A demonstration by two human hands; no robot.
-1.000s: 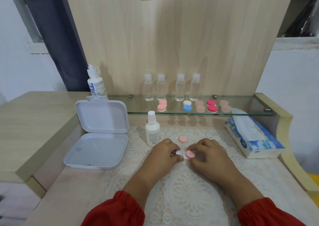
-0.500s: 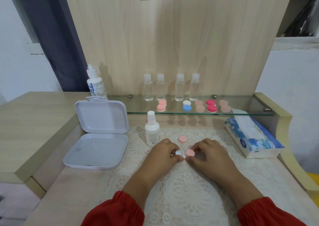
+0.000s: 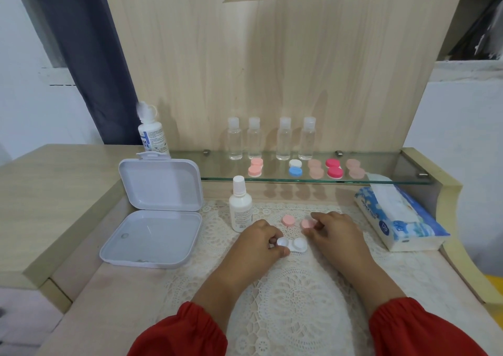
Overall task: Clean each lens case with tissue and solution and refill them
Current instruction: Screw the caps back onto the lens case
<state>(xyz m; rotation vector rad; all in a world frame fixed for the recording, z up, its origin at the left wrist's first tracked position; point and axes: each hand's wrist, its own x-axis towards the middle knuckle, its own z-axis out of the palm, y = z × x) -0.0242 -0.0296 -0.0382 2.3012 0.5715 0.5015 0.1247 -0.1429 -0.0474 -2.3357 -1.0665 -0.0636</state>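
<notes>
Gripping the white lens case (image 3: 292, 244), left hand (image 3: 257, 242); right hand (image 3: 337, 233) pinching a half-hidden pink cap (image 3: 307, 223)

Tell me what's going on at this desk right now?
A person is opening a white twin-well lens case on the lace mat. The left hand grips the case, both wells uncapped. The right hand pinches a pink round cap; another pink cap lies on the mat beside it.

"120" on tissue pack (image 3: 400, 217)
</notes>
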